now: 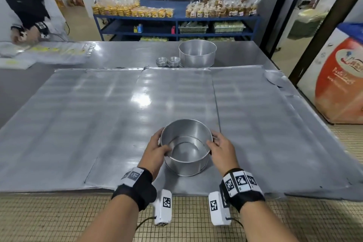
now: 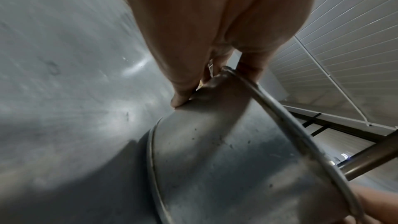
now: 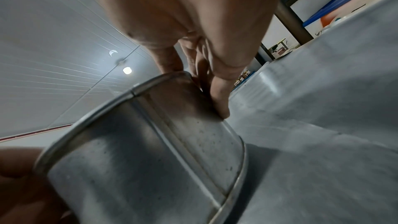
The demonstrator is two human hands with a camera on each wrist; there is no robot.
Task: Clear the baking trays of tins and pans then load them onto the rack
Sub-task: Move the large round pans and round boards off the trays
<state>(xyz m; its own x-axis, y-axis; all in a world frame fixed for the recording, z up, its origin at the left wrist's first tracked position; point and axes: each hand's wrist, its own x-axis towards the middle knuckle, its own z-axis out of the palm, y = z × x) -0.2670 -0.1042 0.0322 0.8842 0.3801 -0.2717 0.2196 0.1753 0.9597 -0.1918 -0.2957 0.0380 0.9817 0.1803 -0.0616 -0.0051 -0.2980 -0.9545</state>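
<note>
1. Both hands grip one round, deep aluminium cake pan (image 1: 186, 147): my left hand (image 1: 155, 148) clasps its left side with the thumb hooked over the rim, and my right hand (image 1: 221, 148) clasps the right side the same way.
2. From the left wrist view, the fingers (image 2: 183, 81) press against the pan's outer wall (image 2: 226, 151) and the thumb sits inside the rim; the right wrist view shows the mirror of that grip, fingers (image 3: 221, 94) on the seamed wall (image 3: 150, 151).
3. That pan sits over the near end of the middle flat aluminium baking tray (image 1: 172, 94). I cannot tell whether its base touches the tray.
4. Two more flat baking trays flank the middle one, one to its left (image 1: 78, 108) and one to its right (image 1: 265, 114), all lying on the steel table (image 1: 121, 53).
5. Beyond the far edge of the middle tray stands a larger round aluminium pan (image 1: 197, 53), with two stacks of small fluted tart tins (image 1: 168, 62) just left of it.
6. One shallow round tin (image 1: 274, 77) rests at the far right corner of the right tray.
7. Farther off, behind the table, a blue metal shelf (image 1: 176, 19) holds bagged baked goods, and another person's hand (image 1: 23, 34) works at the table's far left corner.
</note>
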